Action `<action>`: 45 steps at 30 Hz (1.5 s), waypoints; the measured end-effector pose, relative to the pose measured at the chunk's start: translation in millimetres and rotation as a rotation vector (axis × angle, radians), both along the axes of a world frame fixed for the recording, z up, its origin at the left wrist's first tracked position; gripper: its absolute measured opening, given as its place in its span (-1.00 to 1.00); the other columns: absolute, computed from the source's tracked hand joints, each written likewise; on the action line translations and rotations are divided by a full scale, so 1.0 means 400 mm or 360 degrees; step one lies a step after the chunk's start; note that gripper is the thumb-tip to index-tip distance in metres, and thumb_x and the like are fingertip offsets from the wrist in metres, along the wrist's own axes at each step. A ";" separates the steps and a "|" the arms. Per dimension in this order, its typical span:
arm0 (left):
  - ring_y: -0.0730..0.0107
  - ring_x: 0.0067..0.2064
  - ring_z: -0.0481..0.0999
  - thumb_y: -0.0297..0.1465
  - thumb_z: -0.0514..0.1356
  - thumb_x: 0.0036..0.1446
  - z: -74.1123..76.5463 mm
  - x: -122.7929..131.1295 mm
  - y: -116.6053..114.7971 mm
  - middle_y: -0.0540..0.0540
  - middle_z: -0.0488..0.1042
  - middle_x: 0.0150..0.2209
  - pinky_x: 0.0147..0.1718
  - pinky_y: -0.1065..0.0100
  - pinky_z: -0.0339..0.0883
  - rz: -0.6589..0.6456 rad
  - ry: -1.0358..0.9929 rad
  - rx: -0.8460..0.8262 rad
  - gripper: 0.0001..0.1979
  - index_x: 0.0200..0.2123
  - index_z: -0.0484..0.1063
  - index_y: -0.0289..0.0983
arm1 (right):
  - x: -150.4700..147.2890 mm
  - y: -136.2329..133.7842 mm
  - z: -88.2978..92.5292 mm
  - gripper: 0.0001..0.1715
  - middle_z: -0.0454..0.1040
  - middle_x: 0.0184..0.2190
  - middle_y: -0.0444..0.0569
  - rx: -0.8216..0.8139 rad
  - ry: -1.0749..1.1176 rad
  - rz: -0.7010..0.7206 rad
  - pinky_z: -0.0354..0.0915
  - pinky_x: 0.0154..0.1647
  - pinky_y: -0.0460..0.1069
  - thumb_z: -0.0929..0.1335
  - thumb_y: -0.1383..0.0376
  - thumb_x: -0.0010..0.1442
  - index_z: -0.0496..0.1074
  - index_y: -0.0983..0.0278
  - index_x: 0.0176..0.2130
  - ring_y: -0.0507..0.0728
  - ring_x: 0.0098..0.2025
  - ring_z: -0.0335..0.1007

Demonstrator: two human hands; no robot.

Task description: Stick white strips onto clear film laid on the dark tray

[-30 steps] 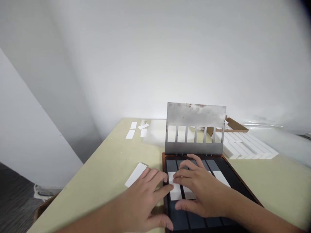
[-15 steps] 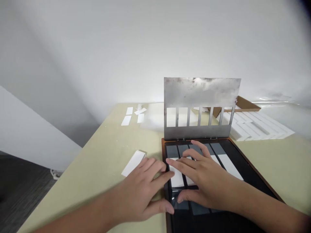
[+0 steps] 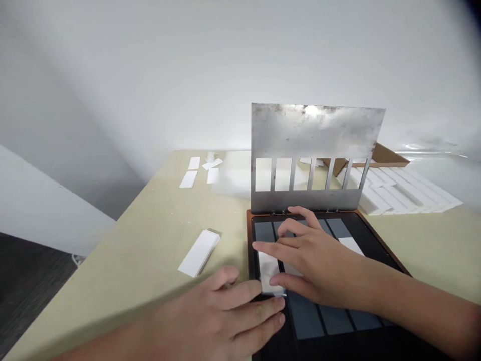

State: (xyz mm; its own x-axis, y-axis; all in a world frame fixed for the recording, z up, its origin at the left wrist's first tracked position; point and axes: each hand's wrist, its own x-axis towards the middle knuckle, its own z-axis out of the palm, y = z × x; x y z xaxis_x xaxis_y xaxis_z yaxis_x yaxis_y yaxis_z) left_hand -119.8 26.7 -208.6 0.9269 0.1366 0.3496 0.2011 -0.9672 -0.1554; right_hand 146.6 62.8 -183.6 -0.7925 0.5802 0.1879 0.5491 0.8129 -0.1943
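A shallow black tray with a brown edge (image 3: 379, 240) holds rows of grey-blue rectangles (image 3: 340, 321) and several white cards (image 3: 352, 245). My right hand (image 3: 317, 255) lies over it with fingers spread. Its index fingertip is at the top of the leftmost white card (image 3: 267, 263), its thumb near the card's lower part. What looks like a clear film edge shows at that card's lower end. My left hand (image 3: 240, 313) reaches across the tray's left edge, fingers stretched out, tips just below the same card. My right hand partly hides the other cards.
A metal plate with rectangular windows (image 3: 315, 130) stands upright, hinged at the tray's back. A stack of white cards (image 3: 199, 253) lies left of the tray, with loose cards (image 3: 188, 179) farther back. White strips (image 3: 409, 193) and a cardboard box (image 3: 393, 155) sit back right.
My left hand has shifted down and its fingers have straightened. My right thumb has moved up onto the leftmost card. The clear film that stood below that card now lies at its lower end.
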 end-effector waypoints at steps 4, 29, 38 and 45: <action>0.16 0.16 0.44 -0.14 0.15 0.46 -0.003 -0.006 -0.001 0.00 0.38 0.38 -0.05 0.15 0.26 0.0081 0.0056 -0.0037 -0.55 0.29 0.46 -0.20 | -0.002 0.012 0.003 -0.56 0.60 -0.32 -0.05 -0.0032 0.0055 0.0016 -0.18 0.42 0.33 0.29 0.22 0.50 0.43 0.24 0.29 0.21 -0.03 0.35; 0.10 -0.12 0.42 0.00 -0.06 0.52 0.003 -0.019 0.034 -0.22 0.47 -0.06 -0.11 0.12 0.14 0.0340 -0.0043 -0.0088 -0.41 0.29 0.45 -0.26 | 0.001 0.016 -0.044 -0.23 0.61 -0.12 -0.03 -0.0173 0.0193 0.0047 -0.34 0.47 0.34 0.41 -0.12 0.34 0.36 0.22 0.34 0.22 0.05 0.35; 0.20 -0.06 0.53 -0.25 0.18 0.40 0.020 -0.019 0.020 -0.07 0.57 0.20 -0.17 0.15 0.32 0.0014 -0.0095 -0.0143 -0.66 0.09 0.62 -0.25 | -0.001 0.022 -0.022 -0.46 0.62 -0.14 -0.04 -0.0271 0.0134 0.0032 -0.31 0.44 0.37 0.37 0.13 0.45 0.38 0.19 0.33 0.23 0.04 0.32; 0.30 -0.12 0.50 -0.21 0.27 0.38 0.038 -0.011 0.027 0.14 0.62 0.14 -0.11 0.18 0.27 0.0099 -0.0095 -0.0155 -0.73 0.03 0.65 -0.16 | 0.004 0.020 -0.025 -0.48 0.62 -0.13 -0.05 -0.0299 0.0160 0.0055 -0.34 0.44 0.36 0.36 0.20 0.45 0.37 0.19 0.34 0.23 0.03 0.31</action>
